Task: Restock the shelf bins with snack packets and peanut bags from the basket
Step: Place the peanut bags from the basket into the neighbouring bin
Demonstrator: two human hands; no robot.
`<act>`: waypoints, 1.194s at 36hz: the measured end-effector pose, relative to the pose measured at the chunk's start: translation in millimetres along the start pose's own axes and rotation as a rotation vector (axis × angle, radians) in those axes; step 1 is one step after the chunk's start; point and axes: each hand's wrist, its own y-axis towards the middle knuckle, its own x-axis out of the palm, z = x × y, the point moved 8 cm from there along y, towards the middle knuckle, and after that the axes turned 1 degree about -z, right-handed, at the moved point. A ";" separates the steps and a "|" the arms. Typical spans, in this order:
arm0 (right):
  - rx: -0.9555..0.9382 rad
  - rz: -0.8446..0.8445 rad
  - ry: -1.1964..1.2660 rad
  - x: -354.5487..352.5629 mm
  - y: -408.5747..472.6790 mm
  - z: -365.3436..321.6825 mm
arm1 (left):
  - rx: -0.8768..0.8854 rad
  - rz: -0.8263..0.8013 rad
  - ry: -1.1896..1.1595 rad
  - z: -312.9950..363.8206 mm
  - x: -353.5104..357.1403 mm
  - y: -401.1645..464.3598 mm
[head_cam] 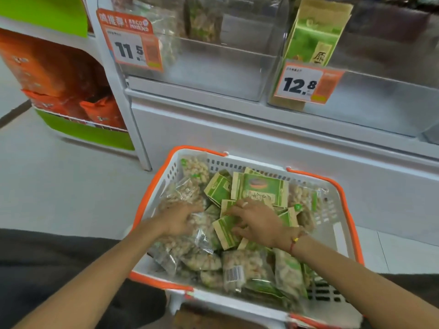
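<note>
Head view. Pale tiled floor (59,186); white shelf unit (237,129) stands behind the basket (342,224), its base panel just beyond the basket's far rim. Basket is white plastic with orange rim and handles, sitting low in front of the person.

Above and behind the basket, two clear shelf bins: left bin (213,67) holds a few clear peanut bags at its back; right bin (380,100) holds one upright green-and-tan snack packet (313,36). Price tag on left bin (129,47) reads "11.5" with an orange header, part legible as "RECO MMEND". Tag on right bin (306,85) reads "12.8". Left of the basket, a green-and-white display (78,131) of orange bags.

Inside the basket: green snack packets (261,188) toward the far side and centre, clear peanut bags (240,267) along left and near sides; one shows a barcode.

Left hand (178,222) rests on peanut bags, fingers curled into them. Right hand (256,222) lies over a green packet (225,231), fingers spread, thumb curled at its edge.

Open floor lies left of the basket; the shelf base crowds its far side.
</note>
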 end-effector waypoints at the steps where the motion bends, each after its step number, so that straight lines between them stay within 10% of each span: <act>1: -0.033 -0.017 0.012 3.8 4.7 -10.9 | -0.007 -0.042 -0.072 -1.4 3.4 2.1; 14: 0.190 0.149 0.247 1.3 36.1 -32.0 | -0.194 0.010 -0.827 -18.5 -28.9 0.2; 24: 0.368 0.086 1.031 -38.5 21.7 41.8 | -0.010 0.072 -0.677 27.4 -70.2 -8.9; 33: 0.227 0.056 1.097 -57.6 23.6 27.5 | -0.001 0.018 -0.723 23.7 -61.7 -14.4; 43: 0.368 0.274 1.184 -65.6 73.0 18.3 | -0.094 0.714 -0.996 -45.4 -132.6 -47.1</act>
